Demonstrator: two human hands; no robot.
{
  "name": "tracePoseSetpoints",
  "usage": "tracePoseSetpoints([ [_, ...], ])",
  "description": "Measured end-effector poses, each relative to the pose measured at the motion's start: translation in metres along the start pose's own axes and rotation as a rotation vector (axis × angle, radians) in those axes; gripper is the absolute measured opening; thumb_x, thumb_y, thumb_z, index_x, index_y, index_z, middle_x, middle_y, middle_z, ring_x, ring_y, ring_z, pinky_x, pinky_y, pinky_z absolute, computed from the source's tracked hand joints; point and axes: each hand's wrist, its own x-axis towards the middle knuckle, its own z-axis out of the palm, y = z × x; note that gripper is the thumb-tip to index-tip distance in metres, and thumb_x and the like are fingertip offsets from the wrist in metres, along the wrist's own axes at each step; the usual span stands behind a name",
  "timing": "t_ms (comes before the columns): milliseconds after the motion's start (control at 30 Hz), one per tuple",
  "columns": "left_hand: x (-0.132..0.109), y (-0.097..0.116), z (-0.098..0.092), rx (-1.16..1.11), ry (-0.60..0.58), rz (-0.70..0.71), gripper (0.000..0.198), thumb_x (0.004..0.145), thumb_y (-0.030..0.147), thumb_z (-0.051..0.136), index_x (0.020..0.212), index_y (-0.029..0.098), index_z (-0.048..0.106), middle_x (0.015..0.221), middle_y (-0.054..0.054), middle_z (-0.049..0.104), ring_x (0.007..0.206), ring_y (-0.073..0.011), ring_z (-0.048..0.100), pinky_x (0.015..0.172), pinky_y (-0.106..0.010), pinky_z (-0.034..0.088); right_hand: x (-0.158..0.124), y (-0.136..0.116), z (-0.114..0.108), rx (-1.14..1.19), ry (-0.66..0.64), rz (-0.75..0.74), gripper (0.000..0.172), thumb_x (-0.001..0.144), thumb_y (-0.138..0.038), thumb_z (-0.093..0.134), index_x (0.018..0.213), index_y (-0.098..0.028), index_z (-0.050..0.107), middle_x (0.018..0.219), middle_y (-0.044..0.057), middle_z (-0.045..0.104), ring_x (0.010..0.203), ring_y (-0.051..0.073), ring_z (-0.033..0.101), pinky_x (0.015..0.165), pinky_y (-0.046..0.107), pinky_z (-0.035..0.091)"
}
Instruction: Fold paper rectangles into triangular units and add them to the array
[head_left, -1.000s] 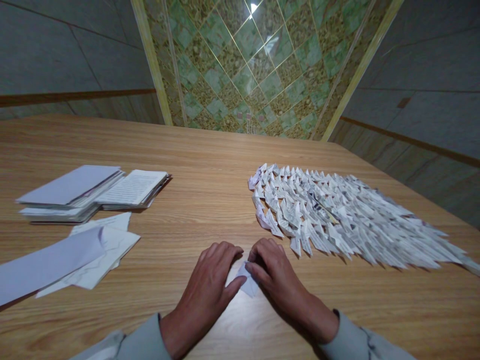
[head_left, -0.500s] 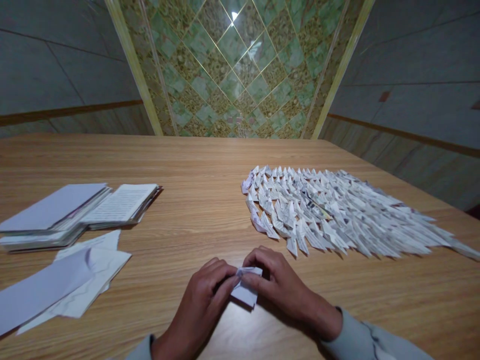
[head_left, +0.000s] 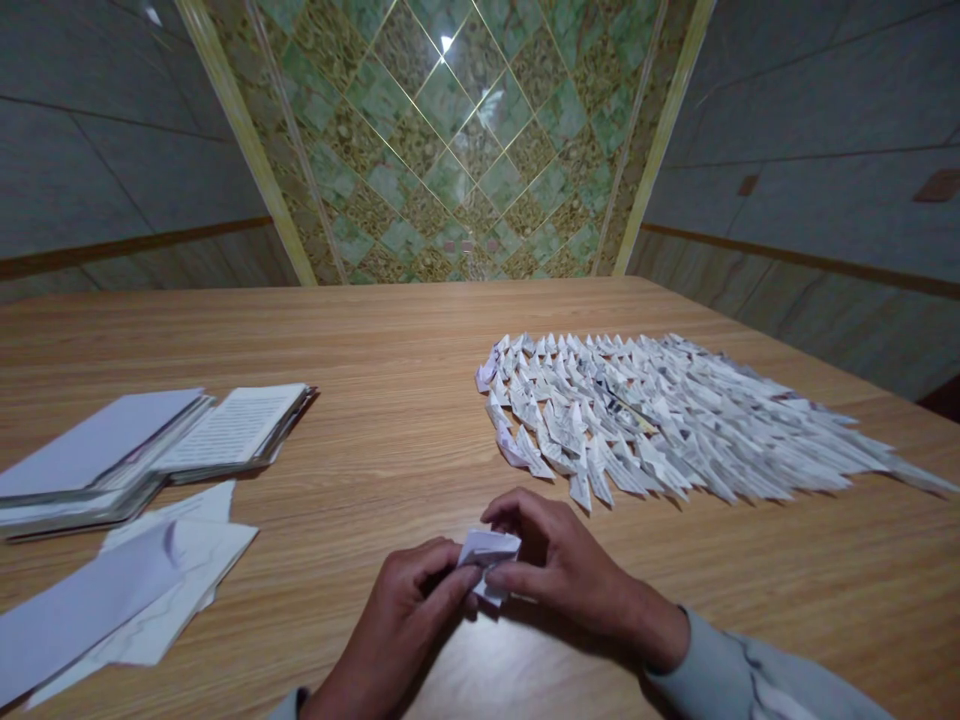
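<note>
Low over the near part of the wooden table, a small folded piece of white paper (head_left: 489, 546) is held between my two hands. My left hand (head_left: 421, 605) pinches its left side, the thumb pressing on the front. From the right, my right hand (head_left: 559, 565) grips the other side, with its thumb on the lower fold and the index finger curled behind. The fingertips hide part of the folds. Beyond my right hand lie rows of folded paper boats (head_left: 600, 415), many with printed text, packed close together.
On the left are a stack of paper sheets (head_left: 112, 430) and a stack of printed pages (head_left: 236, 425). Loose paper strips (head_left: 90, 610) overlap nearer me. The wooden table (head_left: 360, 340) reaches back toward a green tiled wall (head_left: 450, 180).
The folded paper has been turned in my hands, so a flap now stands up at its top. Both thumbs have shifted lower on it. The camera view has moved slightly.
</note>
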Motion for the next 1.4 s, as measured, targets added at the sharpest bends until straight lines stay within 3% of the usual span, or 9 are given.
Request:
tracePoseSetpoints([
  [133,0.000,-0.001,0.001,-0.104,-0.036,-0.064,0.029,0.097,0.034,0.058,0.079,0.018,0.074,0.074,-0.005,0.074,0.069,-0.0189,0.066,0.066,-0.027,0.049,0.000,0.001,-0.007,-0.104,0.035,-0.049,0.024,0.079,-0.018,0.075,0.101,-0.019,0.067,0.089,0.002,0.067,0.078,0.017,0.059,0.069,0.028,0.046],
  [333,-0.003,-0.002,0.000,0.100,-0.011,0.035,0.035,0.099,0.037,0.054,0.077,0.018,0.074,0.073,-0.004,0.070,0.070,-0.0183,0.064,0.066,-0.026,0.046,0.001,0.003,-0.006,-0.110,-0.009,-0.035,0.008,0.081,-0.017,0.077,0.084,-0.018,0.070,0.076,-0.001,0.066,0.069,0.014,0.057,0.062,0.024,0.040],
  [433,-0.003,0.000,-0.001,0.147,-0.002,0.052,0.035,0.100,0.034,0.054,0.077,0.019,0.075,0.073,-0.003,0.071,0.070,-0.0174,0.065,0.066,-0.025,0.045,0.001,0.005,-0.004,-0.099,0.005,-0.005,0.013,0.081,-0.018,0.078,0.073,-0.018,0.068,0.068,-0.003,0.062,0.064,0.012,0.055,0.059,0.024,0.037],
  [633,0.001,0.004,0.002,-0.028,0.019,-0.025,0.021,0.094,0.033,0.063,0.097,0.022,0.081,0.088,-0.004,0.078,0.081,-0.0208,0.070,0.074,-0.026,0.050,0.002,0.007,-0.002,-0.005,0.013,0.073,0.015,0.081,-0.015,0.075,0.070,-0.017,0.066,0.066,-0.004,0.061,0.061,0.011,0.052,0.057,0.024,0.036],
  [833,0.002,0.005,0.002,-0.130,0.148,-0.124,0.023,0.087,0.034,0.067,0.079,0.019,0.082,0.074,-0.005,0.078,0.071,-0.0219,0.069,0.067,-0.028,0.051,0.002,0.007,-0.001,0.127,-0.028,0.134,0.013,0.084,-0.029,0.075,0.080,-0.018,0.070,0.073,-0.001,0.064,0.066,0.013,0.055,0.058,0.025,0.039],
  [967,0.001,0.004,0.001,-0.172,0.212,-0.138,0.021,0.083,0.033,0.070,0.074,0.017,0.080,0.071,-0.006,0.077,0.067,-0.0206,0.068,0.063,-0.027,0.051,0.003,0.007,-0.003,0.182,-0.002,0.169,0.024,0.087,-0.038,0.072,0.077,-0.017,0.069,0.072,0.000,0.064,0.067,0.014,0.055,0.060,0.026,0.040],
  [1200,0.005,0.002,0.003,-0.345,0.188,-0.211,0.029,0.079,0.040,0.076,0.064,0.015,0.074,0.061,-0.004,0.070,0.057,-0.0160,0.062,0.056,-0.024,0.047,0.004,0.011,-0.003,0.284,-0.024,0.182,0.042,0.087,-0.055,0.070,0.073,-0.017,0.064,0.069,0.000,0.059,0.064,0.013,0.051,0.059,0.026,0.038],
  [1400,0.006,0.002,0.002,-0.381,0.193,-0.257,0.034,0.074,0.045,0.080,0.061,0.014,0.073,0.058,-0.004,0.068,0.055,-0.0153,0.059,0.056,-0.025,0.046,0.004,0.014,-0.002,0.322,-0.046,0.218,0.044,0.091,-0.057,0.064,0.074,-0.017,0.062,0.071,0.001,0.059,0.066,0.014,0.052,0.062,0.027,0.040],
])
